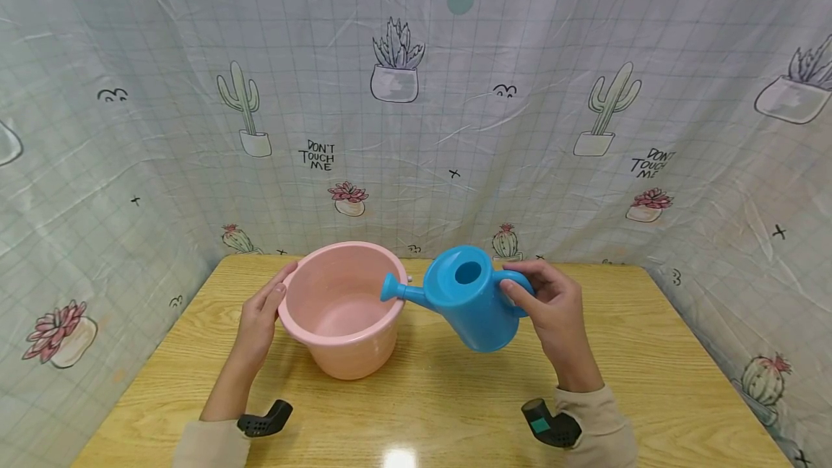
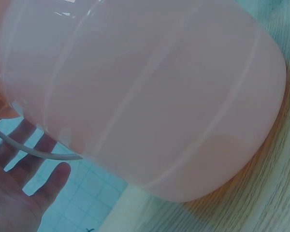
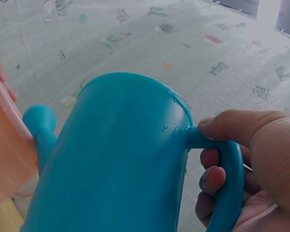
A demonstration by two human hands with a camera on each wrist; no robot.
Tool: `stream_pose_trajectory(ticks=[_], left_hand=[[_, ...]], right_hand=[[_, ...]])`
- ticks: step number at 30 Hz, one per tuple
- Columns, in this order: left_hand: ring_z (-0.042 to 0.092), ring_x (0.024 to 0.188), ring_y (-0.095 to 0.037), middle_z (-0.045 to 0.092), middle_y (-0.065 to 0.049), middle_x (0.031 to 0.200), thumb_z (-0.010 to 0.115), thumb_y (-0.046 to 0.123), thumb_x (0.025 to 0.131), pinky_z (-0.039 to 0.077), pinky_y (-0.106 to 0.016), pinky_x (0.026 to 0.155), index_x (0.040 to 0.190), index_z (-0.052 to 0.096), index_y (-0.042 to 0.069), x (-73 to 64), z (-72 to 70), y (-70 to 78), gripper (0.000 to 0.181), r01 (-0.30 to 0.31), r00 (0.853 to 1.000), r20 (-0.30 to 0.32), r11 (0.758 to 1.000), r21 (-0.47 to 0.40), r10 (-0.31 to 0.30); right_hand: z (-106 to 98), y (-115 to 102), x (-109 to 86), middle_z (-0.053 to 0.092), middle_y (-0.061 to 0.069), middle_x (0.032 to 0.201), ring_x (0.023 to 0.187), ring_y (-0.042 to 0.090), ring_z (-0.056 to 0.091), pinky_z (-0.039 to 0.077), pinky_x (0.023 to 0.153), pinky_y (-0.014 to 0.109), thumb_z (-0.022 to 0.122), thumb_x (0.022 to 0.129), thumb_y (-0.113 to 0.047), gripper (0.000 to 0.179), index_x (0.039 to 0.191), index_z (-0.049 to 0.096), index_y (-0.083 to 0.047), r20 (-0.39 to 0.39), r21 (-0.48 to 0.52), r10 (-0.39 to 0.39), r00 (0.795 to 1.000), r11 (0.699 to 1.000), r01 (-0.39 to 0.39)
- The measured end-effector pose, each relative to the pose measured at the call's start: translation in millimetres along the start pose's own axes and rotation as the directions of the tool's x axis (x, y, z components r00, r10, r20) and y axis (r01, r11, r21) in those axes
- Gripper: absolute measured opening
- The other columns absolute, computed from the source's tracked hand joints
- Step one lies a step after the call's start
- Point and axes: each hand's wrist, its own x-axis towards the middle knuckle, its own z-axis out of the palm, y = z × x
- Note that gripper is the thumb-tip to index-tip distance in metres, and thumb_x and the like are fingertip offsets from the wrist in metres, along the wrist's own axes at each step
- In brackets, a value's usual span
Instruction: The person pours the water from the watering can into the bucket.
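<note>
A pink plastic bucket (image 1: 354,352) stands on the table with its wide mouth facing up. My left hand (image 1: 260,313) touches its left rim; in the left wrist view the fingers (image 2: 31,164) are fairly straight and partly hidden behind the bucket wall, near the thin bucket handle (image 2: 43,155). To the right, my right hand (image 1: 552,302) grips the loop handle (image 3: 232,181) of a blue watering can (image 1: 477,316), its fingers curled round it. The can tilts left, its flared spout (image 1: 393,287) over the bucket's right rim. Water drops cling to the can near its handle.
Both objects are over a wood-grain table (image 1: 448,410). A cactus-print curtain (image 1: 416,128) surrounds its back and sides. A black wrist device sits at each beige sleeve (image 1: 594,425).
</note>
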Motion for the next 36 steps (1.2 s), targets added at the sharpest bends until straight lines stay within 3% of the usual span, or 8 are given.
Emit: stream_pose_trajectory(ticks=[15, 36], left_hand=[[0.044, 0.126, 0.012, 0.045, 0.004, 0.151, 0.038, 0.035, 0.105, 0.040, -0.004, 0.097, 0.147, 0.043, 0.012, -1.4, 0.1, 2.1, 0.048, -0.025, 1.000, 0.018, 1.000, -0.002, 0.025], [0.045, 0.126, 0.010, 0.045, 0.001, 0.151, 0.038, 0.035, 0.105, 0.041, -0.006, 0.096, 0.146, 0.044, 0.015, 0.1, 0.0, -0.9, 0.046, -0.012, 1.000, 0.004, 1.000, -0.006, 0.012]], right_hand=[[-0.1, 0.9, -0.2, 0.070, -0.005, 0.103, 0.092, 0.011, 0.065, 0.055, 0.084, 0.022, 0.064, 0.088, 0.004, 0.024, 0.112, 0.063, 0.009, 0.002, -0.001, -0.006, 1.000, 1.000, 0.006], [-0.1, 1.7, -0.2, 0.069, -0.004, 0.101, 0.090, 0.011, 0.064, 0.055, 0.083, 0.022, 0.066, 0.088, 0.001, 0.025, 0.112, 0.063, 0.009, -0.001, 0.009, -0.017, 1.000, 1.000, 0.017]])
